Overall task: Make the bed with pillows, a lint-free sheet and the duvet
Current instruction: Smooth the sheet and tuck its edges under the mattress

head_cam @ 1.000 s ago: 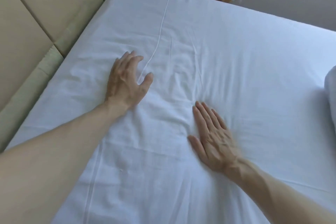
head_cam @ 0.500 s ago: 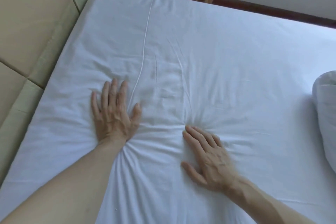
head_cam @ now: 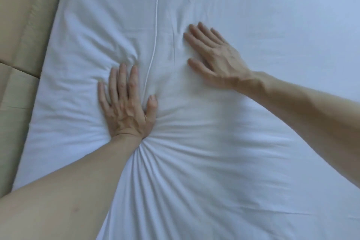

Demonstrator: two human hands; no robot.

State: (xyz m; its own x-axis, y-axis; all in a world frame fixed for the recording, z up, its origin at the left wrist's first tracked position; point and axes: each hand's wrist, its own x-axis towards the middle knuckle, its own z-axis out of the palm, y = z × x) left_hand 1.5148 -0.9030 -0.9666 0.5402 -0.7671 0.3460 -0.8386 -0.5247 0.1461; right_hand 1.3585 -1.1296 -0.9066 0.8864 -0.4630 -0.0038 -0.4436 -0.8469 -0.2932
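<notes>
A white sheet (head_cam: 272, 25) covers the whole mattress, with a raised seam (head_cam: 157, 15) running down its middle. My left hand (head_cam: 124, 103) presses flat on the sheet just left of the seam, fingers straight, and creases fan out from under its wrist. My right hand (head_cam: 212, 56) lies flat on the sheet to the right of the seam, fingers spread and slightly blurred. Small wrinkles gather in front of both hands. No pillow or duvet shows in this frame.
A beige padded headboard (head_cam: 23, 35) with stitched panels runs along the left edge of the mattress. The sheet stretches smooth toward the upper right.
The view has closed in on the sheet; the pillow at the right and the wooden furniture at the top have left the frame. My right hand has slid forward, past my left hand.
</notes>
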